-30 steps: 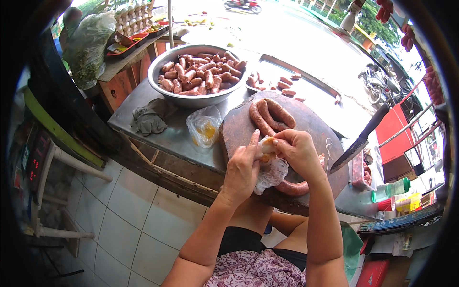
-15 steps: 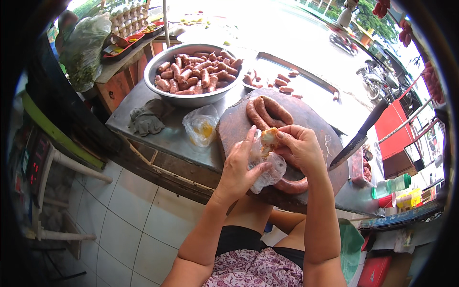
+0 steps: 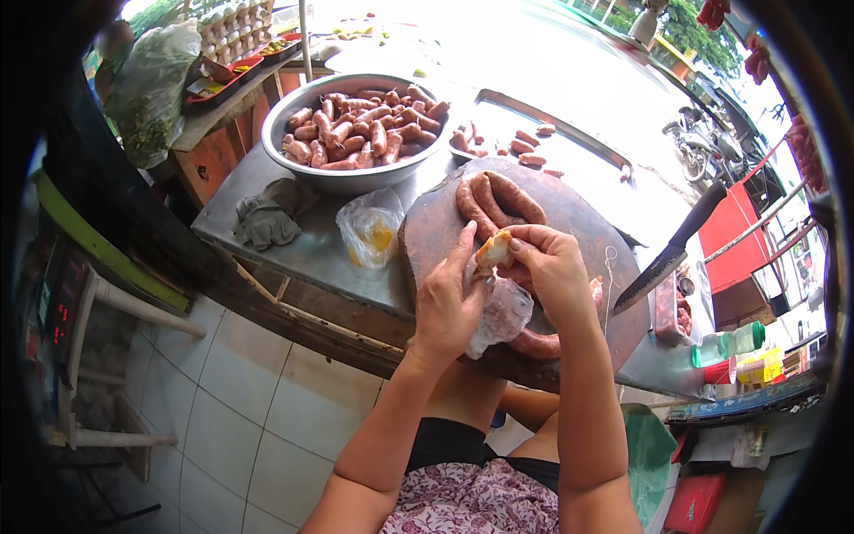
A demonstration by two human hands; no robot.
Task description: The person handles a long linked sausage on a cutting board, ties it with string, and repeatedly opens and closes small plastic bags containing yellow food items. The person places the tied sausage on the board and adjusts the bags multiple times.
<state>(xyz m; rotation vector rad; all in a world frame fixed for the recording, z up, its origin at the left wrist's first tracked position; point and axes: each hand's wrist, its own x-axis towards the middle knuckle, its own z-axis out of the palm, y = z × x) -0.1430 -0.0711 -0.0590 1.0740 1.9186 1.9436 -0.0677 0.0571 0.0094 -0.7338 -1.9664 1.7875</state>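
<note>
Two hands (image 3: 498, 285), clear plastic bag (image 3: 503, 313), sausage piece (image 3: 492, 250)

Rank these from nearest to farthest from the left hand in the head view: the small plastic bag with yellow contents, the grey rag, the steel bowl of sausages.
From the left hand:
1. Small plastic bag, just to its left on the metal counter.
2. Grey rag, farther left near the counter's edge.
3. Steel bowl of sausages, up and behind, at the back of the counter.

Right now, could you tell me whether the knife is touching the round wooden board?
Touching. The head view shows the knife with its blade tip lying on the right edge of the round wooden board.
</note>
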